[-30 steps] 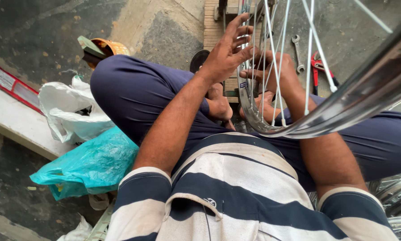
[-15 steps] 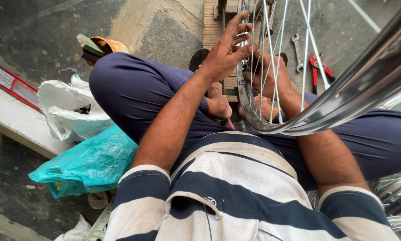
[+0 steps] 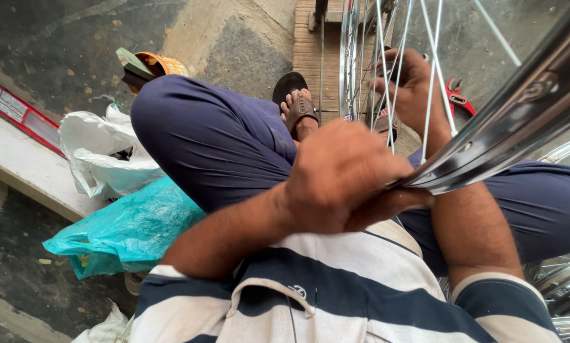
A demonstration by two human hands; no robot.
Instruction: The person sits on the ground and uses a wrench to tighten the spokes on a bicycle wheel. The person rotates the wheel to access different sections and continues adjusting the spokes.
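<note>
A shiny bicycle wheel rim (image 3: 507, 127) with thin silver spokes (image 3: 386, 70) stands over my lap. My left hand (image 3: 342, 174) is closed over the near edge of the rim, close to my striped shirt. My right hand (image 3: 409, 86) reaches in among the spokes farther out, near the hub; the spokes and blur hide what its fingers hold. My legs in dark blue trousers (image 3: 215, 140) are crossed under the wheel, with a sandalled foot (image 3: 298, 108) showing.
A teal plastic bag (image 3: 126, 232) and a white plastic bag (image 3: 104, 152) lie at my left by a pale ledge (image 3: 25, 168). An orange and green container (image 3: 148, 63) sits beyond my knee. Red-handled pliers (image 3: 456, 95) lie on the ground behind the spokes. More rims (image 3: 567, 298) at lower right.
My left hand has dropped from the spokes near the hub down to the near edge of the rim. The wheel has turned or shifted closer to me.
</note>
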